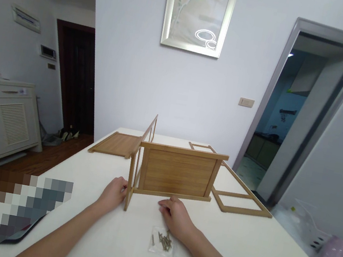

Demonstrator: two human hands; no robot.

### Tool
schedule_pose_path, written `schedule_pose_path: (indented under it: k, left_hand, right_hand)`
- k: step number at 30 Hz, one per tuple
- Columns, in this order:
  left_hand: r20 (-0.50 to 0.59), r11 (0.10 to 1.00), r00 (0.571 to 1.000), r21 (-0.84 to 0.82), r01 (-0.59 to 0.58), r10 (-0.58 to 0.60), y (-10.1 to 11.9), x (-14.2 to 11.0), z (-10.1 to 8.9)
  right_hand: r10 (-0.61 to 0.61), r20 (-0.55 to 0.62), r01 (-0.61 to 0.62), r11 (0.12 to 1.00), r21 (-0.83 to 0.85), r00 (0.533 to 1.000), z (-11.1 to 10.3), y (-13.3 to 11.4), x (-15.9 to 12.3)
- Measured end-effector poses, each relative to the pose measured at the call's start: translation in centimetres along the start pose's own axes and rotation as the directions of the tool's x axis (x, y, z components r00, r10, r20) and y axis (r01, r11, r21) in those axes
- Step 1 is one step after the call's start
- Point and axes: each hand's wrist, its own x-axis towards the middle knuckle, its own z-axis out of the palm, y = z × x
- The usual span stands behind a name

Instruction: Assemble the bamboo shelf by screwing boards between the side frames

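A bamboo panel (179, 172) stands upright on its long edge on the white table, joined at its left end to an open bamboo side frame (129, 183). My left hand (114, 193) is closed at the lower part of that frame's near post; its fingertips are partly hidden behind the post. In front of the panel's bottom rail, my right hand (176, 215) rests low, its thumb and forefinger close together. Whatever is between them is too small to make out. Several brass-coloured screws (166, 242) lie in a clear plastic bag (155, 249) just below my right hand.
Another bamboo panel (116, 143) lies flat at the back left of the table (97, 248). A second open frame (239, 210) lies flat on the right. A dark object (23, 233), partly pixelated, is at the table's left edge. A wall rises behind the table.
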Motion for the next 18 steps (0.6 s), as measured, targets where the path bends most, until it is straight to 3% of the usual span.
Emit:
schedule_pose_path:
  k: [18]
  left_hand:
    - [-0.001, 1.000, 1.000, 0.009, 0.003, -0.003, 0.09, -0.09, -0.08]
  right_hand:
    - [0.002, 0.007, -0.002, 1.000, 0.003, 1.000, -0.17, -0.21, -0.08]
